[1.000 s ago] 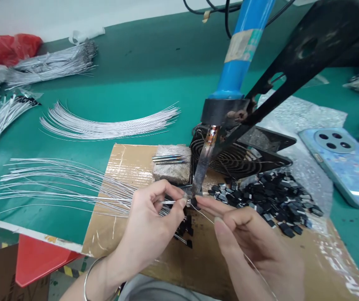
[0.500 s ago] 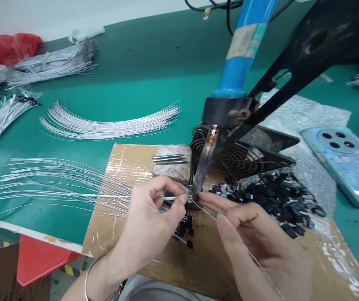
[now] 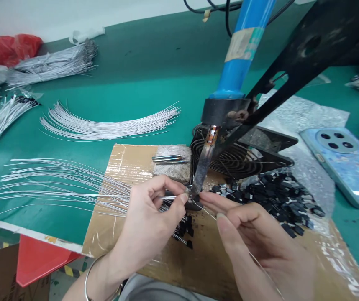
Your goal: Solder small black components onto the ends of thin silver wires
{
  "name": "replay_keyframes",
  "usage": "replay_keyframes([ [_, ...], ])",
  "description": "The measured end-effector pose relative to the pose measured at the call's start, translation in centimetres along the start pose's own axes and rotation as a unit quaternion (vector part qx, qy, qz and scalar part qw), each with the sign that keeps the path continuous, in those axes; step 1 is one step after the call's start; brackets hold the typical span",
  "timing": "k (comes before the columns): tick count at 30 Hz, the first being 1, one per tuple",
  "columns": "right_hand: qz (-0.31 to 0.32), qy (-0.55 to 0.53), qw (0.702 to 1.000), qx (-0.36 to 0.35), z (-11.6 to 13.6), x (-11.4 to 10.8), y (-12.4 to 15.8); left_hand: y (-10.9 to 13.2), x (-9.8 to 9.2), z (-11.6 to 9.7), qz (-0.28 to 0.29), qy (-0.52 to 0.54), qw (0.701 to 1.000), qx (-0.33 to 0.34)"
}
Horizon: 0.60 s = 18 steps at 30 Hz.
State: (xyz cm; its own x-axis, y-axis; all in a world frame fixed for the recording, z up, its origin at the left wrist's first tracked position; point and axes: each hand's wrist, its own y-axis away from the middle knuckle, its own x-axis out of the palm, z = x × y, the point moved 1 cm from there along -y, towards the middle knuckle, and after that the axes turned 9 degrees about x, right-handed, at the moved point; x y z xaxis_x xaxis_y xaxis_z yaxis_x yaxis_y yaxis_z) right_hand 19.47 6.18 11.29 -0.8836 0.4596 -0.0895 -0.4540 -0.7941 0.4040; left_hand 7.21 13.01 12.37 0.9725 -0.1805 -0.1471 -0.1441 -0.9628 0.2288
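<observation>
Thin silver wire (image 3: 167, 197) is pinched in the left hand (image 3: 150, 221), its tip right at the fixed blue-handled soldering iron (image 3: 203, 171) over the taped cardboard sheet (image 3: 129, 167). The right hand (image 3: 255, 238), fingers nearly closed, feeds a fine solder strand (image 3: 209, 214) to the same spot. Looks mid-batch: plenty of loose silver wires (image 3: 57, 184) and small black components (image 3: 276, 200) left.

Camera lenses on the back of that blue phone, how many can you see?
3, in the round bump on the blue phone at the right of the green table: one left, one right, one lower middle.
</observation>
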Motion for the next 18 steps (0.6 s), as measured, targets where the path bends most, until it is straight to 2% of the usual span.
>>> replay_keyframes([
  [18, 0.006, -0.011, 1.000, 0.003, 0.28, 0.09, 0.12, -0.07, 0.04, 0.00, -0.004, -0.011, 1.000, 0.007],
])
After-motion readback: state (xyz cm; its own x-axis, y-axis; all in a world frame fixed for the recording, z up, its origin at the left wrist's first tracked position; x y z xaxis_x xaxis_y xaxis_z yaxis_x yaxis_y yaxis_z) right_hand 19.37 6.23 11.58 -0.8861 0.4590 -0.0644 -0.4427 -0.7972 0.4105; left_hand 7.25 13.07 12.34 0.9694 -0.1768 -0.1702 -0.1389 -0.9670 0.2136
